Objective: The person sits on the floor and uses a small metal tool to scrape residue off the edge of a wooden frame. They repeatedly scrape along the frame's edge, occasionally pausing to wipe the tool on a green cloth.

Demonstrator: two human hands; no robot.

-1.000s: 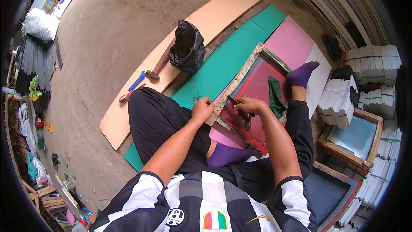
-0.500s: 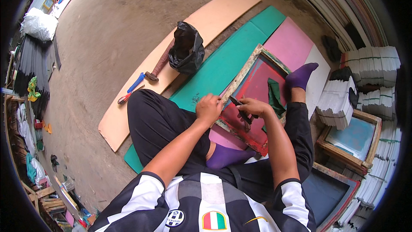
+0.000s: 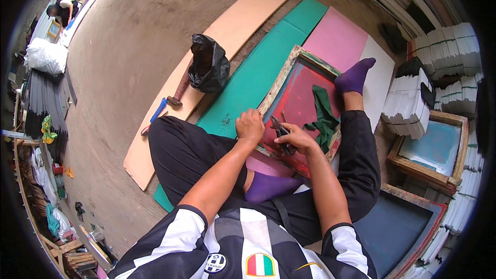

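Note:
A wooden screen-printing frame with a red-stained mesh lies tilted across my lap, between my legs. My left hand is closed at the frame's left rail, its fingers curled over the edge. In my right hand is a pair of dark pliers, held over the mesh just inside that rail. Their jaws look slightly apart, with nothing visible between them. A dark green cloth lies crumpled on the mesh, right of my right hand. My purple-socked foot rests against the frame's right side.
Left of the frame, a hammer, a blue-handled tool and a black plastic bag sit on a peach board. A green board runs beneath. Right are bundled white sheets and another frame. A person bends far left.
The pliers have drawn slightly away from the left rail. More of the green cloth shows beside my right wrist. The whole view has shifted a little; my left hand stays at the rail.

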